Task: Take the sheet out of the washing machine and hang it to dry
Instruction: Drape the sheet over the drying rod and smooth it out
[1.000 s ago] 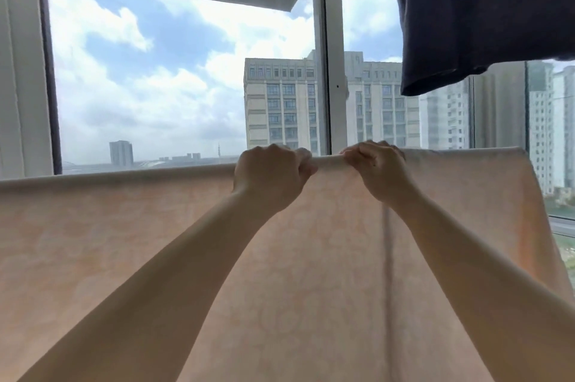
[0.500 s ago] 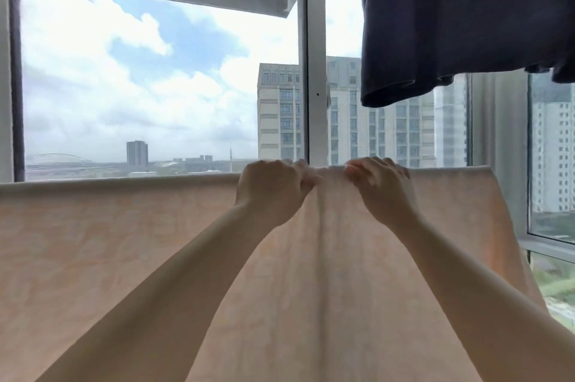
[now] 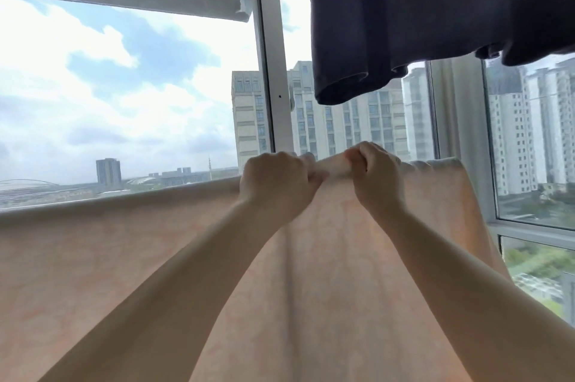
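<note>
A pale peach sheet (image 3: pixel 124 257) hangs spread across the lower view, draped over a horizontal line or rail that the cloth hides. Its top fold runs from the left edge up to the right corner near the window post. My left hand (image 3: pixel 277 182) is closed on the top fold near the middle. Right beside it, my right hand (image 3: pixel 376 176) grips the same fold, and the cloth bunches into a small roll between the two fists. Both forearms reach up from the bottom of the view.
A dark navy garment (image 3: pixel 435 17) hangs overhead at the upper right, close above my right hand. Behind the sheet stands a large window with a white frame post (image 3: pixel 270 70). Tall buildings and sky lie beyond the glass.
My hands have drawn closer together on the sheet's top fold, gathering cloth between them. The view has swung, so the dark garment now hangs lower and nearer the centre.
</note>
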